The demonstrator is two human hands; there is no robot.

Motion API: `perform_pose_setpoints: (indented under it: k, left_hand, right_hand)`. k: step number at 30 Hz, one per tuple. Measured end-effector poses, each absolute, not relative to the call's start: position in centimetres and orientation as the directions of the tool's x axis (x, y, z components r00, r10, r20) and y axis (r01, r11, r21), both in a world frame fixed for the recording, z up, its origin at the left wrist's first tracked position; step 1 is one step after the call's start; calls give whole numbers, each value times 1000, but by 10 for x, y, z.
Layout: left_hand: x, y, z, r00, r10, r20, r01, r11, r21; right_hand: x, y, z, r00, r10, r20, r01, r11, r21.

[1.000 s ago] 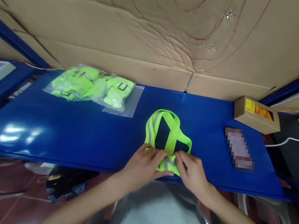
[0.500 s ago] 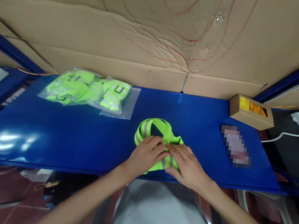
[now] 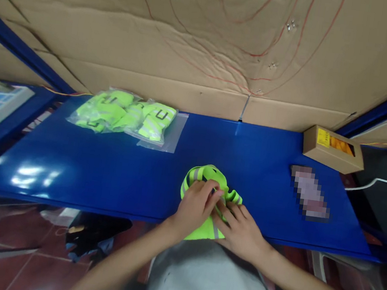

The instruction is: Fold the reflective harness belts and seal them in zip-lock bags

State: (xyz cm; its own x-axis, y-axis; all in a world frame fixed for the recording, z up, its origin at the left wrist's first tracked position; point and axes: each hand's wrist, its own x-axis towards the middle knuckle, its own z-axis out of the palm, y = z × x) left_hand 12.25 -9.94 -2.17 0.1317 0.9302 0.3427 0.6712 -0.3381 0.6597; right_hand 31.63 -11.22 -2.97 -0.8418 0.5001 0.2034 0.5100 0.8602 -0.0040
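Two hands (image 3: 218,218) pinch and press the bunched yellow-green reflective strap (image 3: 207,174)

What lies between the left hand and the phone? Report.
From the left hand: part of the green strap, the right hand, then blue tabletop up to the phone, in the head view.

The single head view looks forward and down (fairly close) over the blue table (image 3: 122,169).

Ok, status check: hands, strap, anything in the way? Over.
Left hand and right hand on strap. Strap looped and bunched at table's near edge, partly hidden. Bags back left, phone and box right, none touching strap.
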Motion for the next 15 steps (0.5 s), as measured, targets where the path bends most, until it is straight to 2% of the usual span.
perform_pose_setpoints:
  k: [3, 7, 9, 11, 13, 15]
  left_hand:
    - [119, -103, -11, 192, 929, 317, 610, -366, 703]
    - [94, -128, 14, 199, 906, 375, 435, -424, 795]
    - [82, -143, 17, 303, 877, 374, 465, -479, 745]
    - [76, -152, 9, 368, 849, 379, 595, -528, 606]
    - [76, -150, -6, 318, 842, 435, 702, -518, 490]
    - [80, -136, -19, 240, 866, 439, 716, -464, 522]
  right_hand:
    - [320, -114, -28, -842, 480, 246, 494, 869, -6]
    - [317, -110, -19, -809, 541, 230, 523, 841, -139]
    - [312, -103, -10, -795, 581, 174, 538, 808, -241]
    - [306, -93, 1, -775, 623, 105, 556, 752, -355]
    - [300, -80, 11, -754, 656, 27, 575, 680, -455]
    - [294, -67, 16, -730, 680, -72, 604, 592, -534]
